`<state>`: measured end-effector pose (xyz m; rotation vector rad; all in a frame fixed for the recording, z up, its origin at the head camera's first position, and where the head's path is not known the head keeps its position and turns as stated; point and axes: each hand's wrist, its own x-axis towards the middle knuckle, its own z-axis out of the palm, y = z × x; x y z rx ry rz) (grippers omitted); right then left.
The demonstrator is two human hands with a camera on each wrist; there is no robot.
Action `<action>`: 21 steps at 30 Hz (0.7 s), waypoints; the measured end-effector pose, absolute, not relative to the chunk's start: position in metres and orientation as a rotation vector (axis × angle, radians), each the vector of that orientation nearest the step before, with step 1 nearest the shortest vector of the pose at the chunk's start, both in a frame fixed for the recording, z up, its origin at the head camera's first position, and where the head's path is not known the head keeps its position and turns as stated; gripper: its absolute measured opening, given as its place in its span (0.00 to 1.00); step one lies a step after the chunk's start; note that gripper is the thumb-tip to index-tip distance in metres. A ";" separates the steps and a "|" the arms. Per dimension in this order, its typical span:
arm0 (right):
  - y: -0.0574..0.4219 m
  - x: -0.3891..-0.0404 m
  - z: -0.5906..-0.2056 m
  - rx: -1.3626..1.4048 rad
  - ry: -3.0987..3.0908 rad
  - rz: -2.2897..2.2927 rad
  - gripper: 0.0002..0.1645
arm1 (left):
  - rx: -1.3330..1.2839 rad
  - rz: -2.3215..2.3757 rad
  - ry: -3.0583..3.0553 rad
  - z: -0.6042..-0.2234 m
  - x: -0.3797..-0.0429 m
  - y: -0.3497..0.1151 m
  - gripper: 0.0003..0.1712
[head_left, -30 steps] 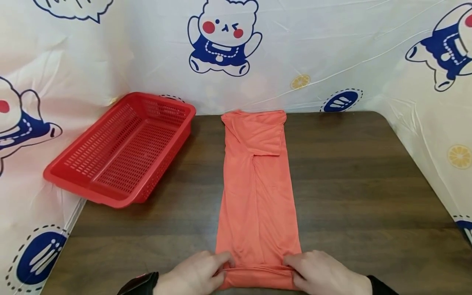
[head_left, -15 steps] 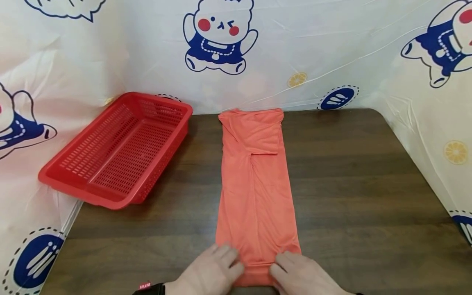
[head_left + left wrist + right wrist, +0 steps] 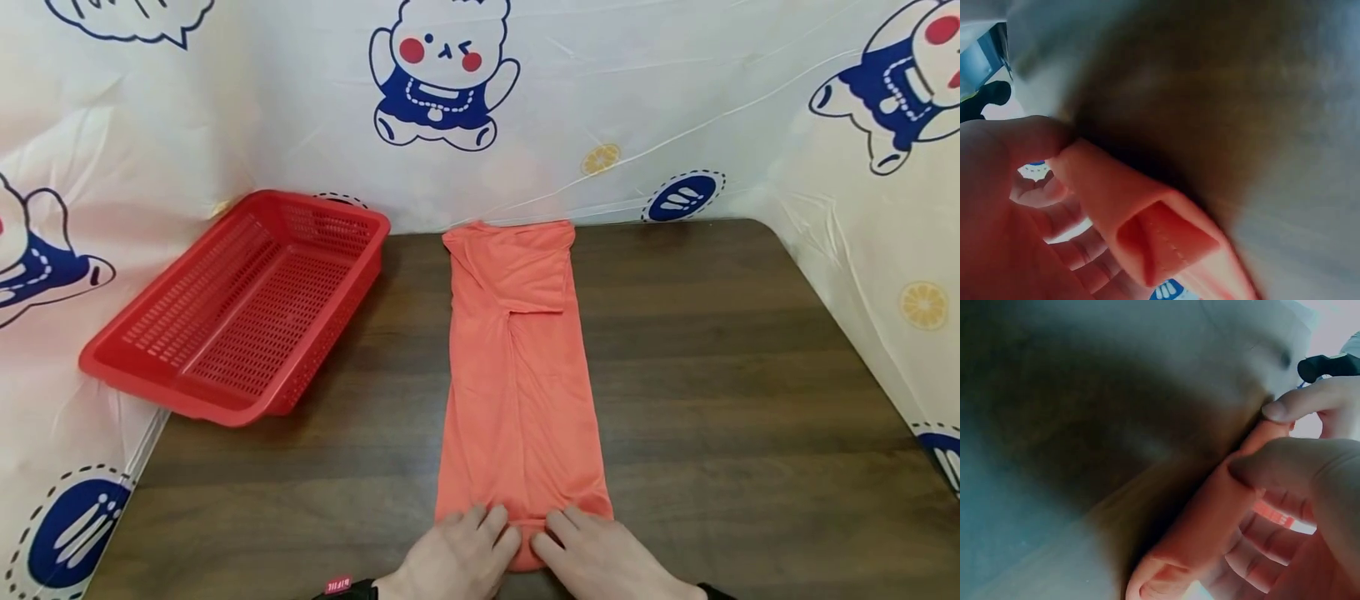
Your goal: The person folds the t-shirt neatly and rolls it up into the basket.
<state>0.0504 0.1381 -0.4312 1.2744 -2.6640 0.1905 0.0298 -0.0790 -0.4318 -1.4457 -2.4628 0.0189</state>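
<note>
A coral shirt (image 3: 517, 400) lies in a long narrow strip down the middle of the table, a sleeve-like flap folded across its far end. Its near end is turned into a small roll. My left hand (image 3: 459, 554) grips the roll's left part, fingers over the top and thumb on the near side. Close beside it, my right hand (image 3: 600, 557) holds the right part the same way. In the left wrist view the roll (image 3: 1116, 194) shows an open fold with stitching at its end. In the right wrist view, both thumbs press against the rolled cloth (image 3: 1191, 531).
A red perforated plastic basket (image 3: 262, 308) stands at the left back of the wooden table (image 3: 712, 375), its corner over the left edge. A white printed sheet (image 3: 300, 92) hangs behind and along both sides.
Both hands have come inward along the near end, closer together. The rolled edge has moved slightly away from me. The basket stays where it was; the view has shifted a little.
</note>
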 end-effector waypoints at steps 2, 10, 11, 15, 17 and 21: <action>0.139 0.049 -0.430 1.259 -2.676 0.196 0.07 | -1.439 0.044 -2.474 -0.431 0.029 -0.078 0.05; 0.150 0.039 -0.421 1.255 -2.892 0.383 0.10 | -1.482 -0.033 -2.528 -0.424 0.025 -0.083 0.05; 0.152 0.037 -0.420 1.243 -2.939 0.415 0.10 | -1.469 -0.061 -2.546 -0.423 0.024 -0.083 0.05; 0.157 0.027 -0.415 1.146 -3.117 0.531 0.11 | -1.403 -0.156 -2.644 -0.421 0.018 -0.085 0.09; 0.158 0.023 -0.413 1.103 -3.190 0.577 0.14 | -1.374 -0.178 -2.694 -0.421 0.014 -0.084 0.09; 0.156 0.022 -0.411 1.112 -3.113 0.475 0.11 | -1.360 -0.205 -2.786 -0.422 0.009 -0.082 0.07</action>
